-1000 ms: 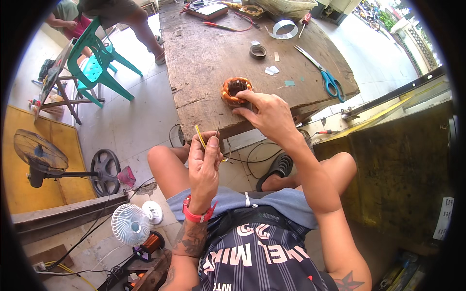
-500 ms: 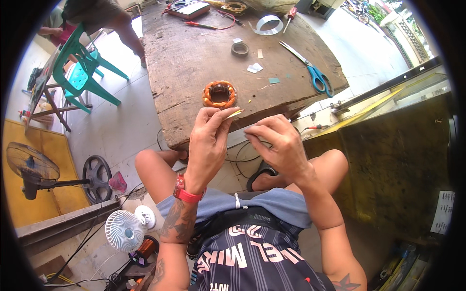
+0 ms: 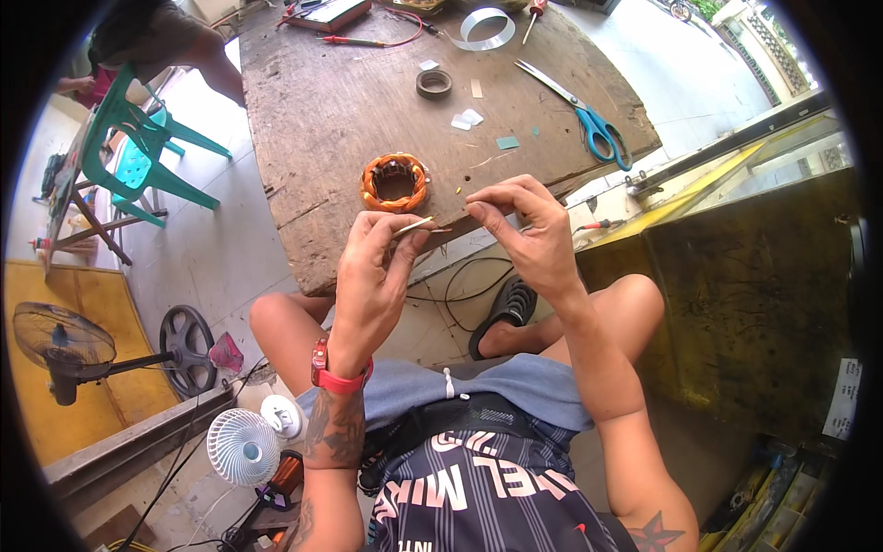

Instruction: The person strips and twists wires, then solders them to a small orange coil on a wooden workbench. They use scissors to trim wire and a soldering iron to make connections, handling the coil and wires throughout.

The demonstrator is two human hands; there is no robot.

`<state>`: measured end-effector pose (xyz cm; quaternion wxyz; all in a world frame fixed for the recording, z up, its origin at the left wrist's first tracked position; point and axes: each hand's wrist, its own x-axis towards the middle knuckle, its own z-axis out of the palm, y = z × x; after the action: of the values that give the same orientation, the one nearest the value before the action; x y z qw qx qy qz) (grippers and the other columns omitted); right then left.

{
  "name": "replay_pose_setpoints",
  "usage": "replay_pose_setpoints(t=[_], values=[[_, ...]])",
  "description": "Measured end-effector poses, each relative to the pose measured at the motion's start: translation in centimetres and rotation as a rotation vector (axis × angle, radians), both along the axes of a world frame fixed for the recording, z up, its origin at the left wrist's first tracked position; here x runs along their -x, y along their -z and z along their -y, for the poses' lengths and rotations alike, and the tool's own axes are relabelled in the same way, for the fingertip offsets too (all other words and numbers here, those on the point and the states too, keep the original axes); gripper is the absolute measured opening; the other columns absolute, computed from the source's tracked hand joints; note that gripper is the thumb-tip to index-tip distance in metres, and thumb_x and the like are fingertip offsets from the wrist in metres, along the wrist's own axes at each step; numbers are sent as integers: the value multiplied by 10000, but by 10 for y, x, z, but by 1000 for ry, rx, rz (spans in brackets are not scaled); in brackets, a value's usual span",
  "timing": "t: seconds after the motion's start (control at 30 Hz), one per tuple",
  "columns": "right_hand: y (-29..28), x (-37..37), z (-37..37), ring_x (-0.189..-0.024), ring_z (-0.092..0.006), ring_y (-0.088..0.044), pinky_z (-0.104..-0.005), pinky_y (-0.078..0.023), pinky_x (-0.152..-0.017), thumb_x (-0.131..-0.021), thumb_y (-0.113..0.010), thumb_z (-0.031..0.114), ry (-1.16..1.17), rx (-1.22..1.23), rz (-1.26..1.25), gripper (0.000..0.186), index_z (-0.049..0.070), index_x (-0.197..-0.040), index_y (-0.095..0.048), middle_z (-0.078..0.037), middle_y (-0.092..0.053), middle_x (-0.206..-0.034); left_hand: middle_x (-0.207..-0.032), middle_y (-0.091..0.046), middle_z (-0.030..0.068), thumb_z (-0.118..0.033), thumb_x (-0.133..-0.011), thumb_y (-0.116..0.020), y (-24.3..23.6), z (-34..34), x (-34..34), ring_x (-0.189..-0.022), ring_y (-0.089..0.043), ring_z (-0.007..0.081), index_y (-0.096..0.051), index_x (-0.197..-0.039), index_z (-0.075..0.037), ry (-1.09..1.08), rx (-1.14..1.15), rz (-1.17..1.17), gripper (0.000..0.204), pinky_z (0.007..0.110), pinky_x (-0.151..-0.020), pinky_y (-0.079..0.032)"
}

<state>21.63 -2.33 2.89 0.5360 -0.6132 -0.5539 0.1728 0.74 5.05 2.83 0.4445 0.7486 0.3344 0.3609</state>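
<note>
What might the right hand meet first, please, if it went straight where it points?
The right hand would probably meet the copper-wound stator first, though depth is unclear and it might pass above.

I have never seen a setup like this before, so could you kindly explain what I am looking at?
There is no machine here: a person is working with two bare hands. The view comes from a wide fisheye camera worn on the head and looking down, so straight edges bend near the rim. The left hand pinches a thin yellowish piece. The right hand is beside it, apart, thumb and fingers close together; I cannot tell whether it holds anything. On the wooden table lie an orange ring-shaped coil, just beyond the left hand, a brown tape roll, a curled white strip and blue-handled scissors.
</note>
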Motion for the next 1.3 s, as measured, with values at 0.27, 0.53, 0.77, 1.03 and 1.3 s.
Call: replay_pose_setpoints(t=[0.27,0.53,0.77,1.03,1.3], values=[[-4,-1,2,-884,-164,-724,-298,-590,-767,-922,-815,68,-6,-16,32,150,21,-1064,-807,-87,-723,-1008,-1039,-632,110,-112,-1022,-712,5,0,0,-916,-650,214,-738,-1142,-12,-12,-37,37,159,332,-796,-529],[-2,11,8,-943,-243,-680,-376,-546,-864,-810,-831,56,-36,-98,538,164,72,-954,-755,-55,-676,-974,-1029,-656,118,-90,-997,-734,2,3,-10,-923,-672,236,-750,-1116,-20,-70,-23,63,140,349,-800,-540],[-11,15,5,-1008,-222,-668,-396,-526,-904,-828,-847,157,-116,-320,636,204,127,-998,-738,-13,-660,-983,-1030,-661,122,-73,-979,-748,4,4,-17,-920,-679,241,-752,-1109,-19,-99,-132,47,141,352,-809,-552],[-1,18,-1,-950,-263,-665,-405,-535,-854,-820,-830,101,-8,-165,490,178,106,-976,-744,-66,-688,-976,-1016,-648,102,-50,-976,-743,3,4,-15,-930,-669,211,-749,-1106,-10,-95,36,117,136,330,-812,-544],[-5,12,-14,-977,-263,-663,-404,-538,-860,-815,-829,73,102,-144,324,182,106,-977,-752,-56,-676,-972,-1028,-647,100,-41,-983,-731,1,4,-15,-937,-659,201,-740,-1102,3,-79,49,115,128,322,-805,-536]])
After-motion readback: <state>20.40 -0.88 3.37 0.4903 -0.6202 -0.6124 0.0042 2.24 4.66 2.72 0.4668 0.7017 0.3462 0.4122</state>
